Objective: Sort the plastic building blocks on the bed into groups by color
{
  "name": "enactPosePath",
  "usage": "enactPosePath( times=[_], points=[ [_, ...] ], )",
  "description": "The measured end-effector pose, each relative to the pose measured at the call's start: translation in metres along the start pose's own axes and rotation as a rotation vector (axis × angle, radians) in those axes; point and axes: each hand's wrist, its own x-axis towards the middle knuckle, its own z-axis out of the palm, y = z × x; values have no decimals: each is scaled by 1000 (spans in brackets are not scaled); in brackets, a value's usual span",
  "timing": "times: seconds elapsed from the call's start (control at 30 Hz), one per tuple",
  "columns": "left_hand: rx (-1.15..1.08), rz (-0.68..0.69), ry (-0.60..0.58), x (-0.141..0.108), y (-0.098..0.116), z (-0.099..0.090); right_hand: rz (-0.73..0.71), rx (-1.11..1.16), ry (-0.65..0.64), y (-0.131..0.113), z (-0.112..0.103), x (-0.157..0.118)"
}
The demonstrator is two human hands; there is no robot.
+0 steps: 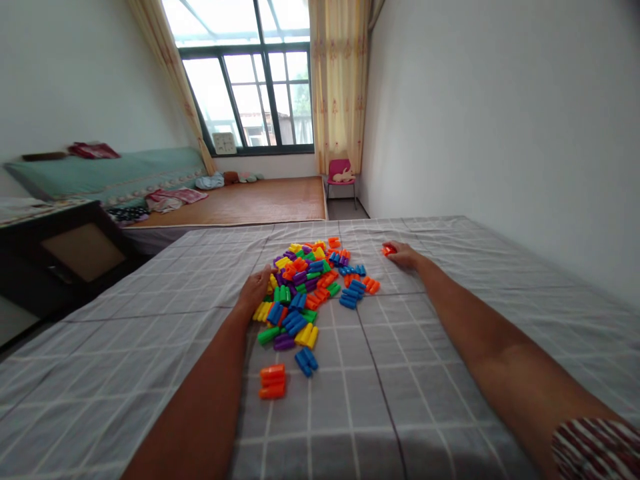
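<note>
A pile of bullet-shaped plastic building blocks (pixel 300 281) in yellow, orange, green, blue and purple lies on a grey checked bedsheet (pixel 430 387). My left hand (pixel 256 288) rests against the pile's left side, touching yellow blocks; its fingers are mostly hidden, so whether it grips one I cannot tell. To the right of the pile, my right hand (pixel 404 256) is closed around an orange-red block (pixel 388 251), just over the sheet. Several blue blocks (pixel 352 295) lie loose at the pile's right edge. Nearer to me sit an orange block (pixel 273 381) and a blue block (pixel 306 361).
A white wall (pixel 500 120) runs along the right. Beyond the sheet is a second bed with a brown mat (pixel 260 200) and clothes. A dark cabinet (pixel 75 250) stands at the left. A pink chair (pixel 341 171) is by the curtain (pixel 340 80) and window.
</note>
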Motion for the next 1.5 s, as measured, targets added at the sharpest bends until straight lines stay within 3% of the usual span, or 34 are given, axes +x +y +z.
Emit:
enactPosePath(
  times=[0.1,0.27,0.43,0.6,0.67,0.83,0.93,1.07,1.13,1.3,1.37,1.5],
  points=[
    [13,-3,-17,1,-2,1,13,-71,-48,8,-1,-11],
    [-41,10,-51,5,-7,3,-4,31,-112,10,-10,-22],
    [-62,-5,-10,3,-6,2,44,48,-192,12,-20,-22],
    [-69,13,2,3,-5,3,32,-76,-168,-9,-32,-21],
    [-55,15,7,3,-4,3,-20,-68,-279,-32,-35,-22],
    [-72,14,3,3,-4,3,-164,-49,-856,-91,-23,-32],
    [-98,9,-7,2,-4,3,-207,-124,-987,-112,-11,-43],
    [-89,33,4,1,-3,2,-133,-172,-1118,-124,-4,-51],
    [-86,39,2,1,-3,2,-136,-128,-1045,-127,-3,-50],
    [-116,16,3,4,-6,3,-485,-109,-410,-136,22,-50],
    [-106,16,-6,5,-8,4,-609,-82,-329,-144,41,-55],
    [-108,20,-11,3,-7,5,-763,-110,-371,-159,68,-69]
  ],
)
